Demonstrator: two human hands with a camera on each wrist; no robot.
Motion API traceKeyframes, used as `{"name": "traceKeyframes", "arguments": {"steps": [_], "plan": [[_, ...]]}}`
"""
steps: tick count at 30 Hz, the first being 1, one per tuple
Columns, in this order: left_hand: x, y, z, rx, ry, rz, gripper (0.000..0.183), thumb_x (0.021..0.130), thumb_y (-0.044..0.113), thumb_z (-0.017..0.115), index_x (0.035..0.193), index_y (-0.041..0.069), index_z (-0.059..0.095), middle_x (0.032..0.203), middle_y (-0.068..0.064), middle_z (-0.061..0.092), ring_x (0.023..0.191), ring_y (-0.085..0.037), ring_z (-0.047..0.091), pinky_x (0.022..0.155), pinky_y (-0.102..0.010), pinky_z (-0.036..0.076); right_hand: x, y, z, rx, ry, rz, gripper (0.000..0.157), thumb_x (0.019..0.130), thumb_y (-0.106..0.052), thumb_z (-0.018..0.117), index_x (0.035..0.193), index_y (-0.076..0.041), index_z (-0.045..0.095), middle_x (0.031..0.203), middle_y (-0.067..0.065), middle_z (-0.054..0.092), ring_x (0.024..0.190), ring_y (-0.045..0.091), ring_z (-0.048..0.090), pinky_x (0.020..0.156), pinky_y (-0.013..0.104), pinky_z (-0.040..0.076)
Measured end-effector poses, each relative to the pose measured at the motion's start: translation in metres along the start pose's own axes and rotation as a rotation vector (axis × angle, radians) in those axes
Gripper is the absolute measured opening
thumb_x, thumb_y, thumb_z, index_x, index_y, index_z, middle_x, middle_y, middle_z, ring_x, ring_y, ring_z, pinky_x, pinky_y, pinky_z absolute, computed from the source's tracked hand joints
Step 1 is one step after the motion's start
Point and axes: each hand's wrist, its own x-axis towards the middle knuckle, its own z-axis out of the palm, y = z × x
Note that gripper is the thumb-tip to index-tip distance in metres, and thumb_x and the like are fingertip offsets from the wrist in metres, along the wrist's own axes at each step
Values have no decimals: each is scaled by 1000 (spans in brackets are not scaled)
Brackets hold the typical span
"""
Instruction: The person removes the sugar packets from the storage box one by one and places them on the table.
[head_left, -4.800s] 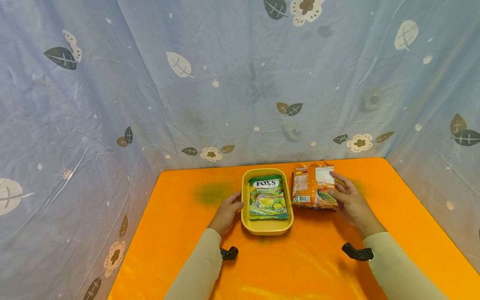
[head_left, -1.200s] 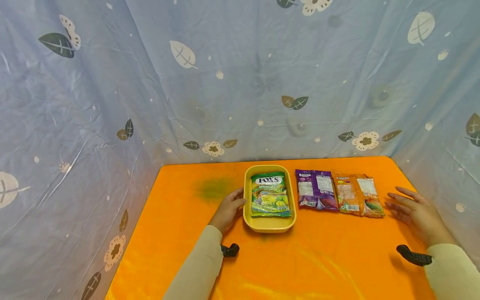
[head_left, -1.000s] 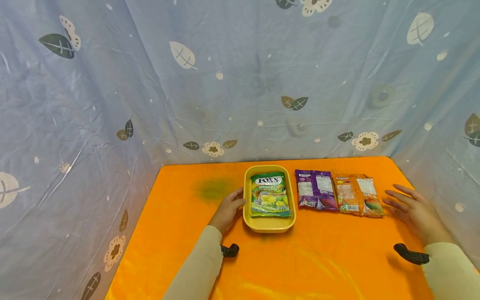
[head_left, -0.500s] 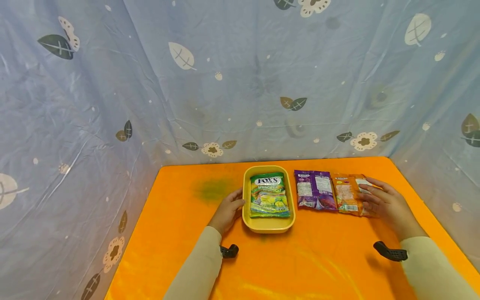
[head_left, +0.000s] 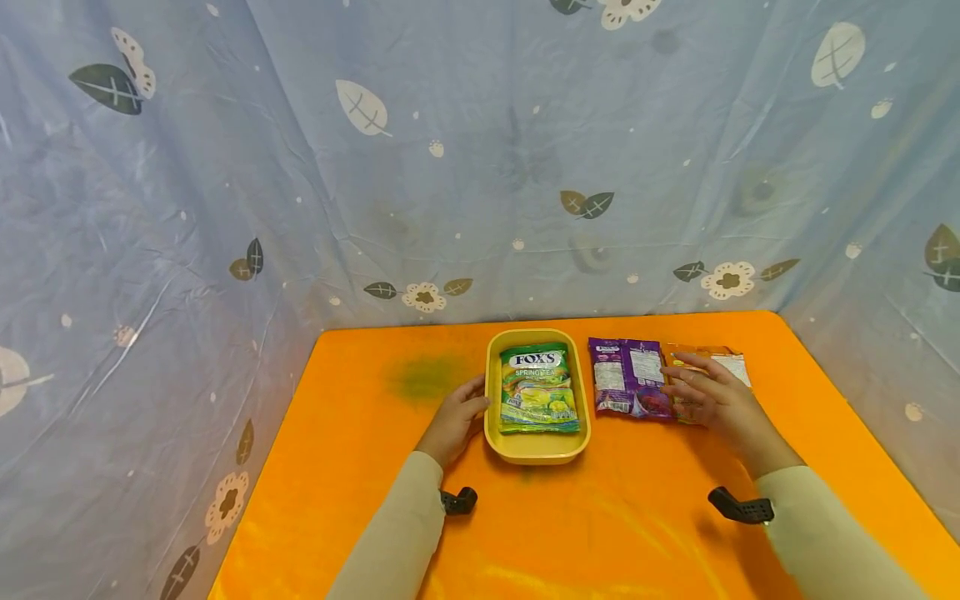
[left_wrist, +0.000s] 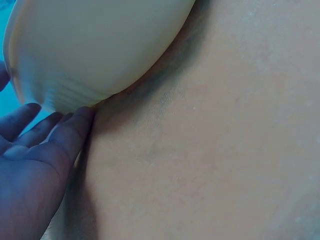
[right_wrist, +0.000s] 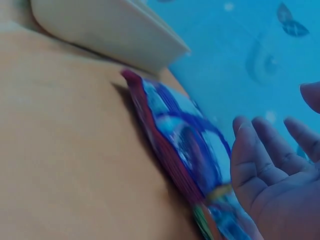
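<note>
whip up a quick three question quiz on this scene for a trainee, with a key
1. What lies inside the yellow tray?
2. True or false: the left hand touches the tray.
3. On the table, what lies between the tray and the orange packet: (a) a cup, (b) a purple packet, (c) a spoon?

Key: 1. A green packet. 2. True. 3. b.

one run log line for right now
left hand: touching yellow tray | right hand: over orange packet, holding nothing | green packet: in tray | purple packet: on table
</note>
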Motion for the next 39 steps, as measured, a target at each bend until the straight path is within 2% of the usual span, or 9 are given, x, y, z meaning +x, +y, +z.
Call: {"name": "traceKeyframes", "arguments": {"steps": [8,15,23,31,39], "plan": [[0,0,-2,6,-12,6,61,112,8,55,169,1,36,169,-19,40,146,-36,50,111,-47,51,6,0,36,-39,-54,30,36,120,-24,45,155,-18,47,138,-2,70,123,23,71,97,35,60],[-1,-1,-3,-1,-9,13,60,112,8,56,169,2,37,169,-18,41,146,-35,50,111,-46,51,13,-1,64,-33,-95,16,33,119,-22,48,151,-20,54,142,0,68,128,28,68,100,41,59],[-1,-2,-3,-20,-3,18,59,111,8,56,167,0,40,167,-20,42,144,-36,52,109,-46,53,21,2,90,-23,-121,39,37,118,-24,49,155,-17,51,142,5,64,129,32,67,105,47,56],[-2,0,-2,-11,-16,17,59,112,9,56,168,0,38,168,-21,41,145,-36,51,111,-47,51,27,8,107,-14,-153,42,45,119,-24,47,161,-8,41,157,28,46,134,37,62,106,49,56],[-2,1,-1,-14,-14,19,59,112,8,56,168,0,38,169,-20,40,146,-36,50,112,-47,50,30,5,126,11,-173,42,62,118,-22,49,166,9,24,160,33,42,142,39,55,108,51,53]]}}
